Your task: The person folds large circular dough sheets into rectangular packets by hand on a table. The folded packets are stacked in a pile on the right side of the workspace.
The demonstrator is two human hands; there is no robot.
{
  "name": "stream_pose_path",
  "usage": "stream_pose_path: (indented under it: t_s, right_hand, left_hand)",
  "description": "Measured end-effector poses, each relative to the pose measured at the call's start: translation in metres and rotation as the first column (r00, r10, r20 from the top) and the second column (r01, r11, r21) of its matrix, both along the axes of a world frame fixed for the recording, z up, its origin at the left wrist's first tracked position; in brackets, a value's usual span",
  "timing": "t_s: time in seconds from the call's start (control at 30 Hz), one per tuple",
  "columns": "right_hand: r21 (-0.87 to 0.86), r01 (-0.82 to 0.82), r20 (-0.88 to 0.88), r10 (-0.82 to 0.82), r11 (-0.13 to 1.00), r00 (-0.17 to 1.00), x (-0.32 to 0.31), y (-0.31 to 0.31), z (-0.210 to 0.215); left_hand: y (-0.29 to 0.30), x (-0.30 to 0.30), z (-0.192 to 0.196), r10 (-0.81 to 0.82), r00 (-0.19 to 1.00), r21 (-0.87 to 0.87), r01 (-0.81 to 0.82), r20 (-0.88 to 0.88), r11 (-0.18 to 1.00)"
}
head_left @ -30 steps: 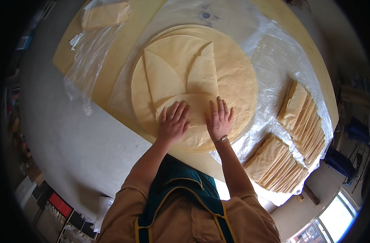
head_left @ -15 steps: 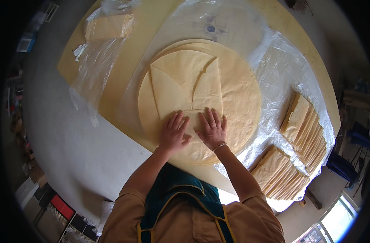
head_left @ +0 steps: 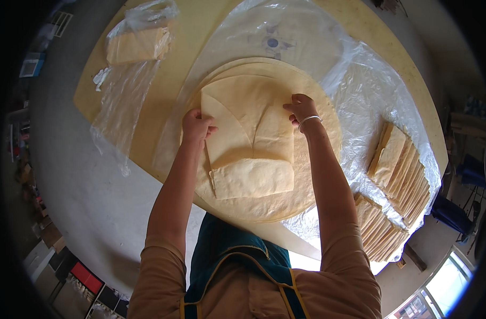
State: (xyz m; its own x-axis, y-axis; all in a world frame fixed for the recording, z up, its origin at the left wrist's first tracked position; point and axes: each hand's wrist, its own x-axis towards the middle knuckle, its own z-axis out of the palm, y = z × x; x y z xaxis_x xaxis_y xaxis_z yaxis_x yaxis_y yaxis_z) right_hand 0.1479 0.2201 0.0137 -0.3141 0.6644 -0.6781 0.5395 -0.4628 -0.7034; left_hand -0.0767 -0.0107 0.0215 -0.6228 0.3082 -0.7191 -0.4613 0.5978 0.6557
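A large thin round flatbread (head_left: 248, 122) lies partly folded on a stack of similar round sheets (head_left: 320, 143). Its two sides are turned inward, and its near end forms a flat folded band (head_left: 253, 178). My left hand (head_left: 197, 126) is closed with fingers curled on the folded sheet's left edge. On the right, my right hand (head_left: 302, 109) pinches the opposite edge, a little farther away. Part of each grip is hidden behind the fingers. The far part of the sheet between my hands looks slightly lifted.
Two rows of folded flatbreads (head_left: 399, 173) rest on clear plastic film (head_left: 362, 106) at the right. A plastic-wrapped block of folded sheets (head_left: 139, 45) sits at the far left of the yellowish table (head_left: 195, 42). Beside it lies a crumpled white scrap (head_left: 100, 78).
Both hands have moved from the near fold, where they lay flat, away to the sheet's two sides and closed on its edges. The near band now shows uncovered.
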Motion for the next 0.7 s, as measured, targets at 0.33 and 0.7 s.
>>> stream_pose_path:
  t_s: [0.33, 0.7]
  right_hand:
    - [0.576, -0.28, -0.181, 0.454, 0.768, 0.873, 0.076, -0.038, -0.035]
    - [0.858, -0.339, -0.011, 0.674, 0.386, 0.738, 0.094, -0.046, -0.049]
  left_hand:
    - [-0.046, 0.008, -0.057, -0.21, 0.914, 0.436, 0.356, -0.348, 0.827]
    - [-0.009, -0.027, 0.04, -0.631, 0.043, -0.284, 0.868, -0.774, 0.408]
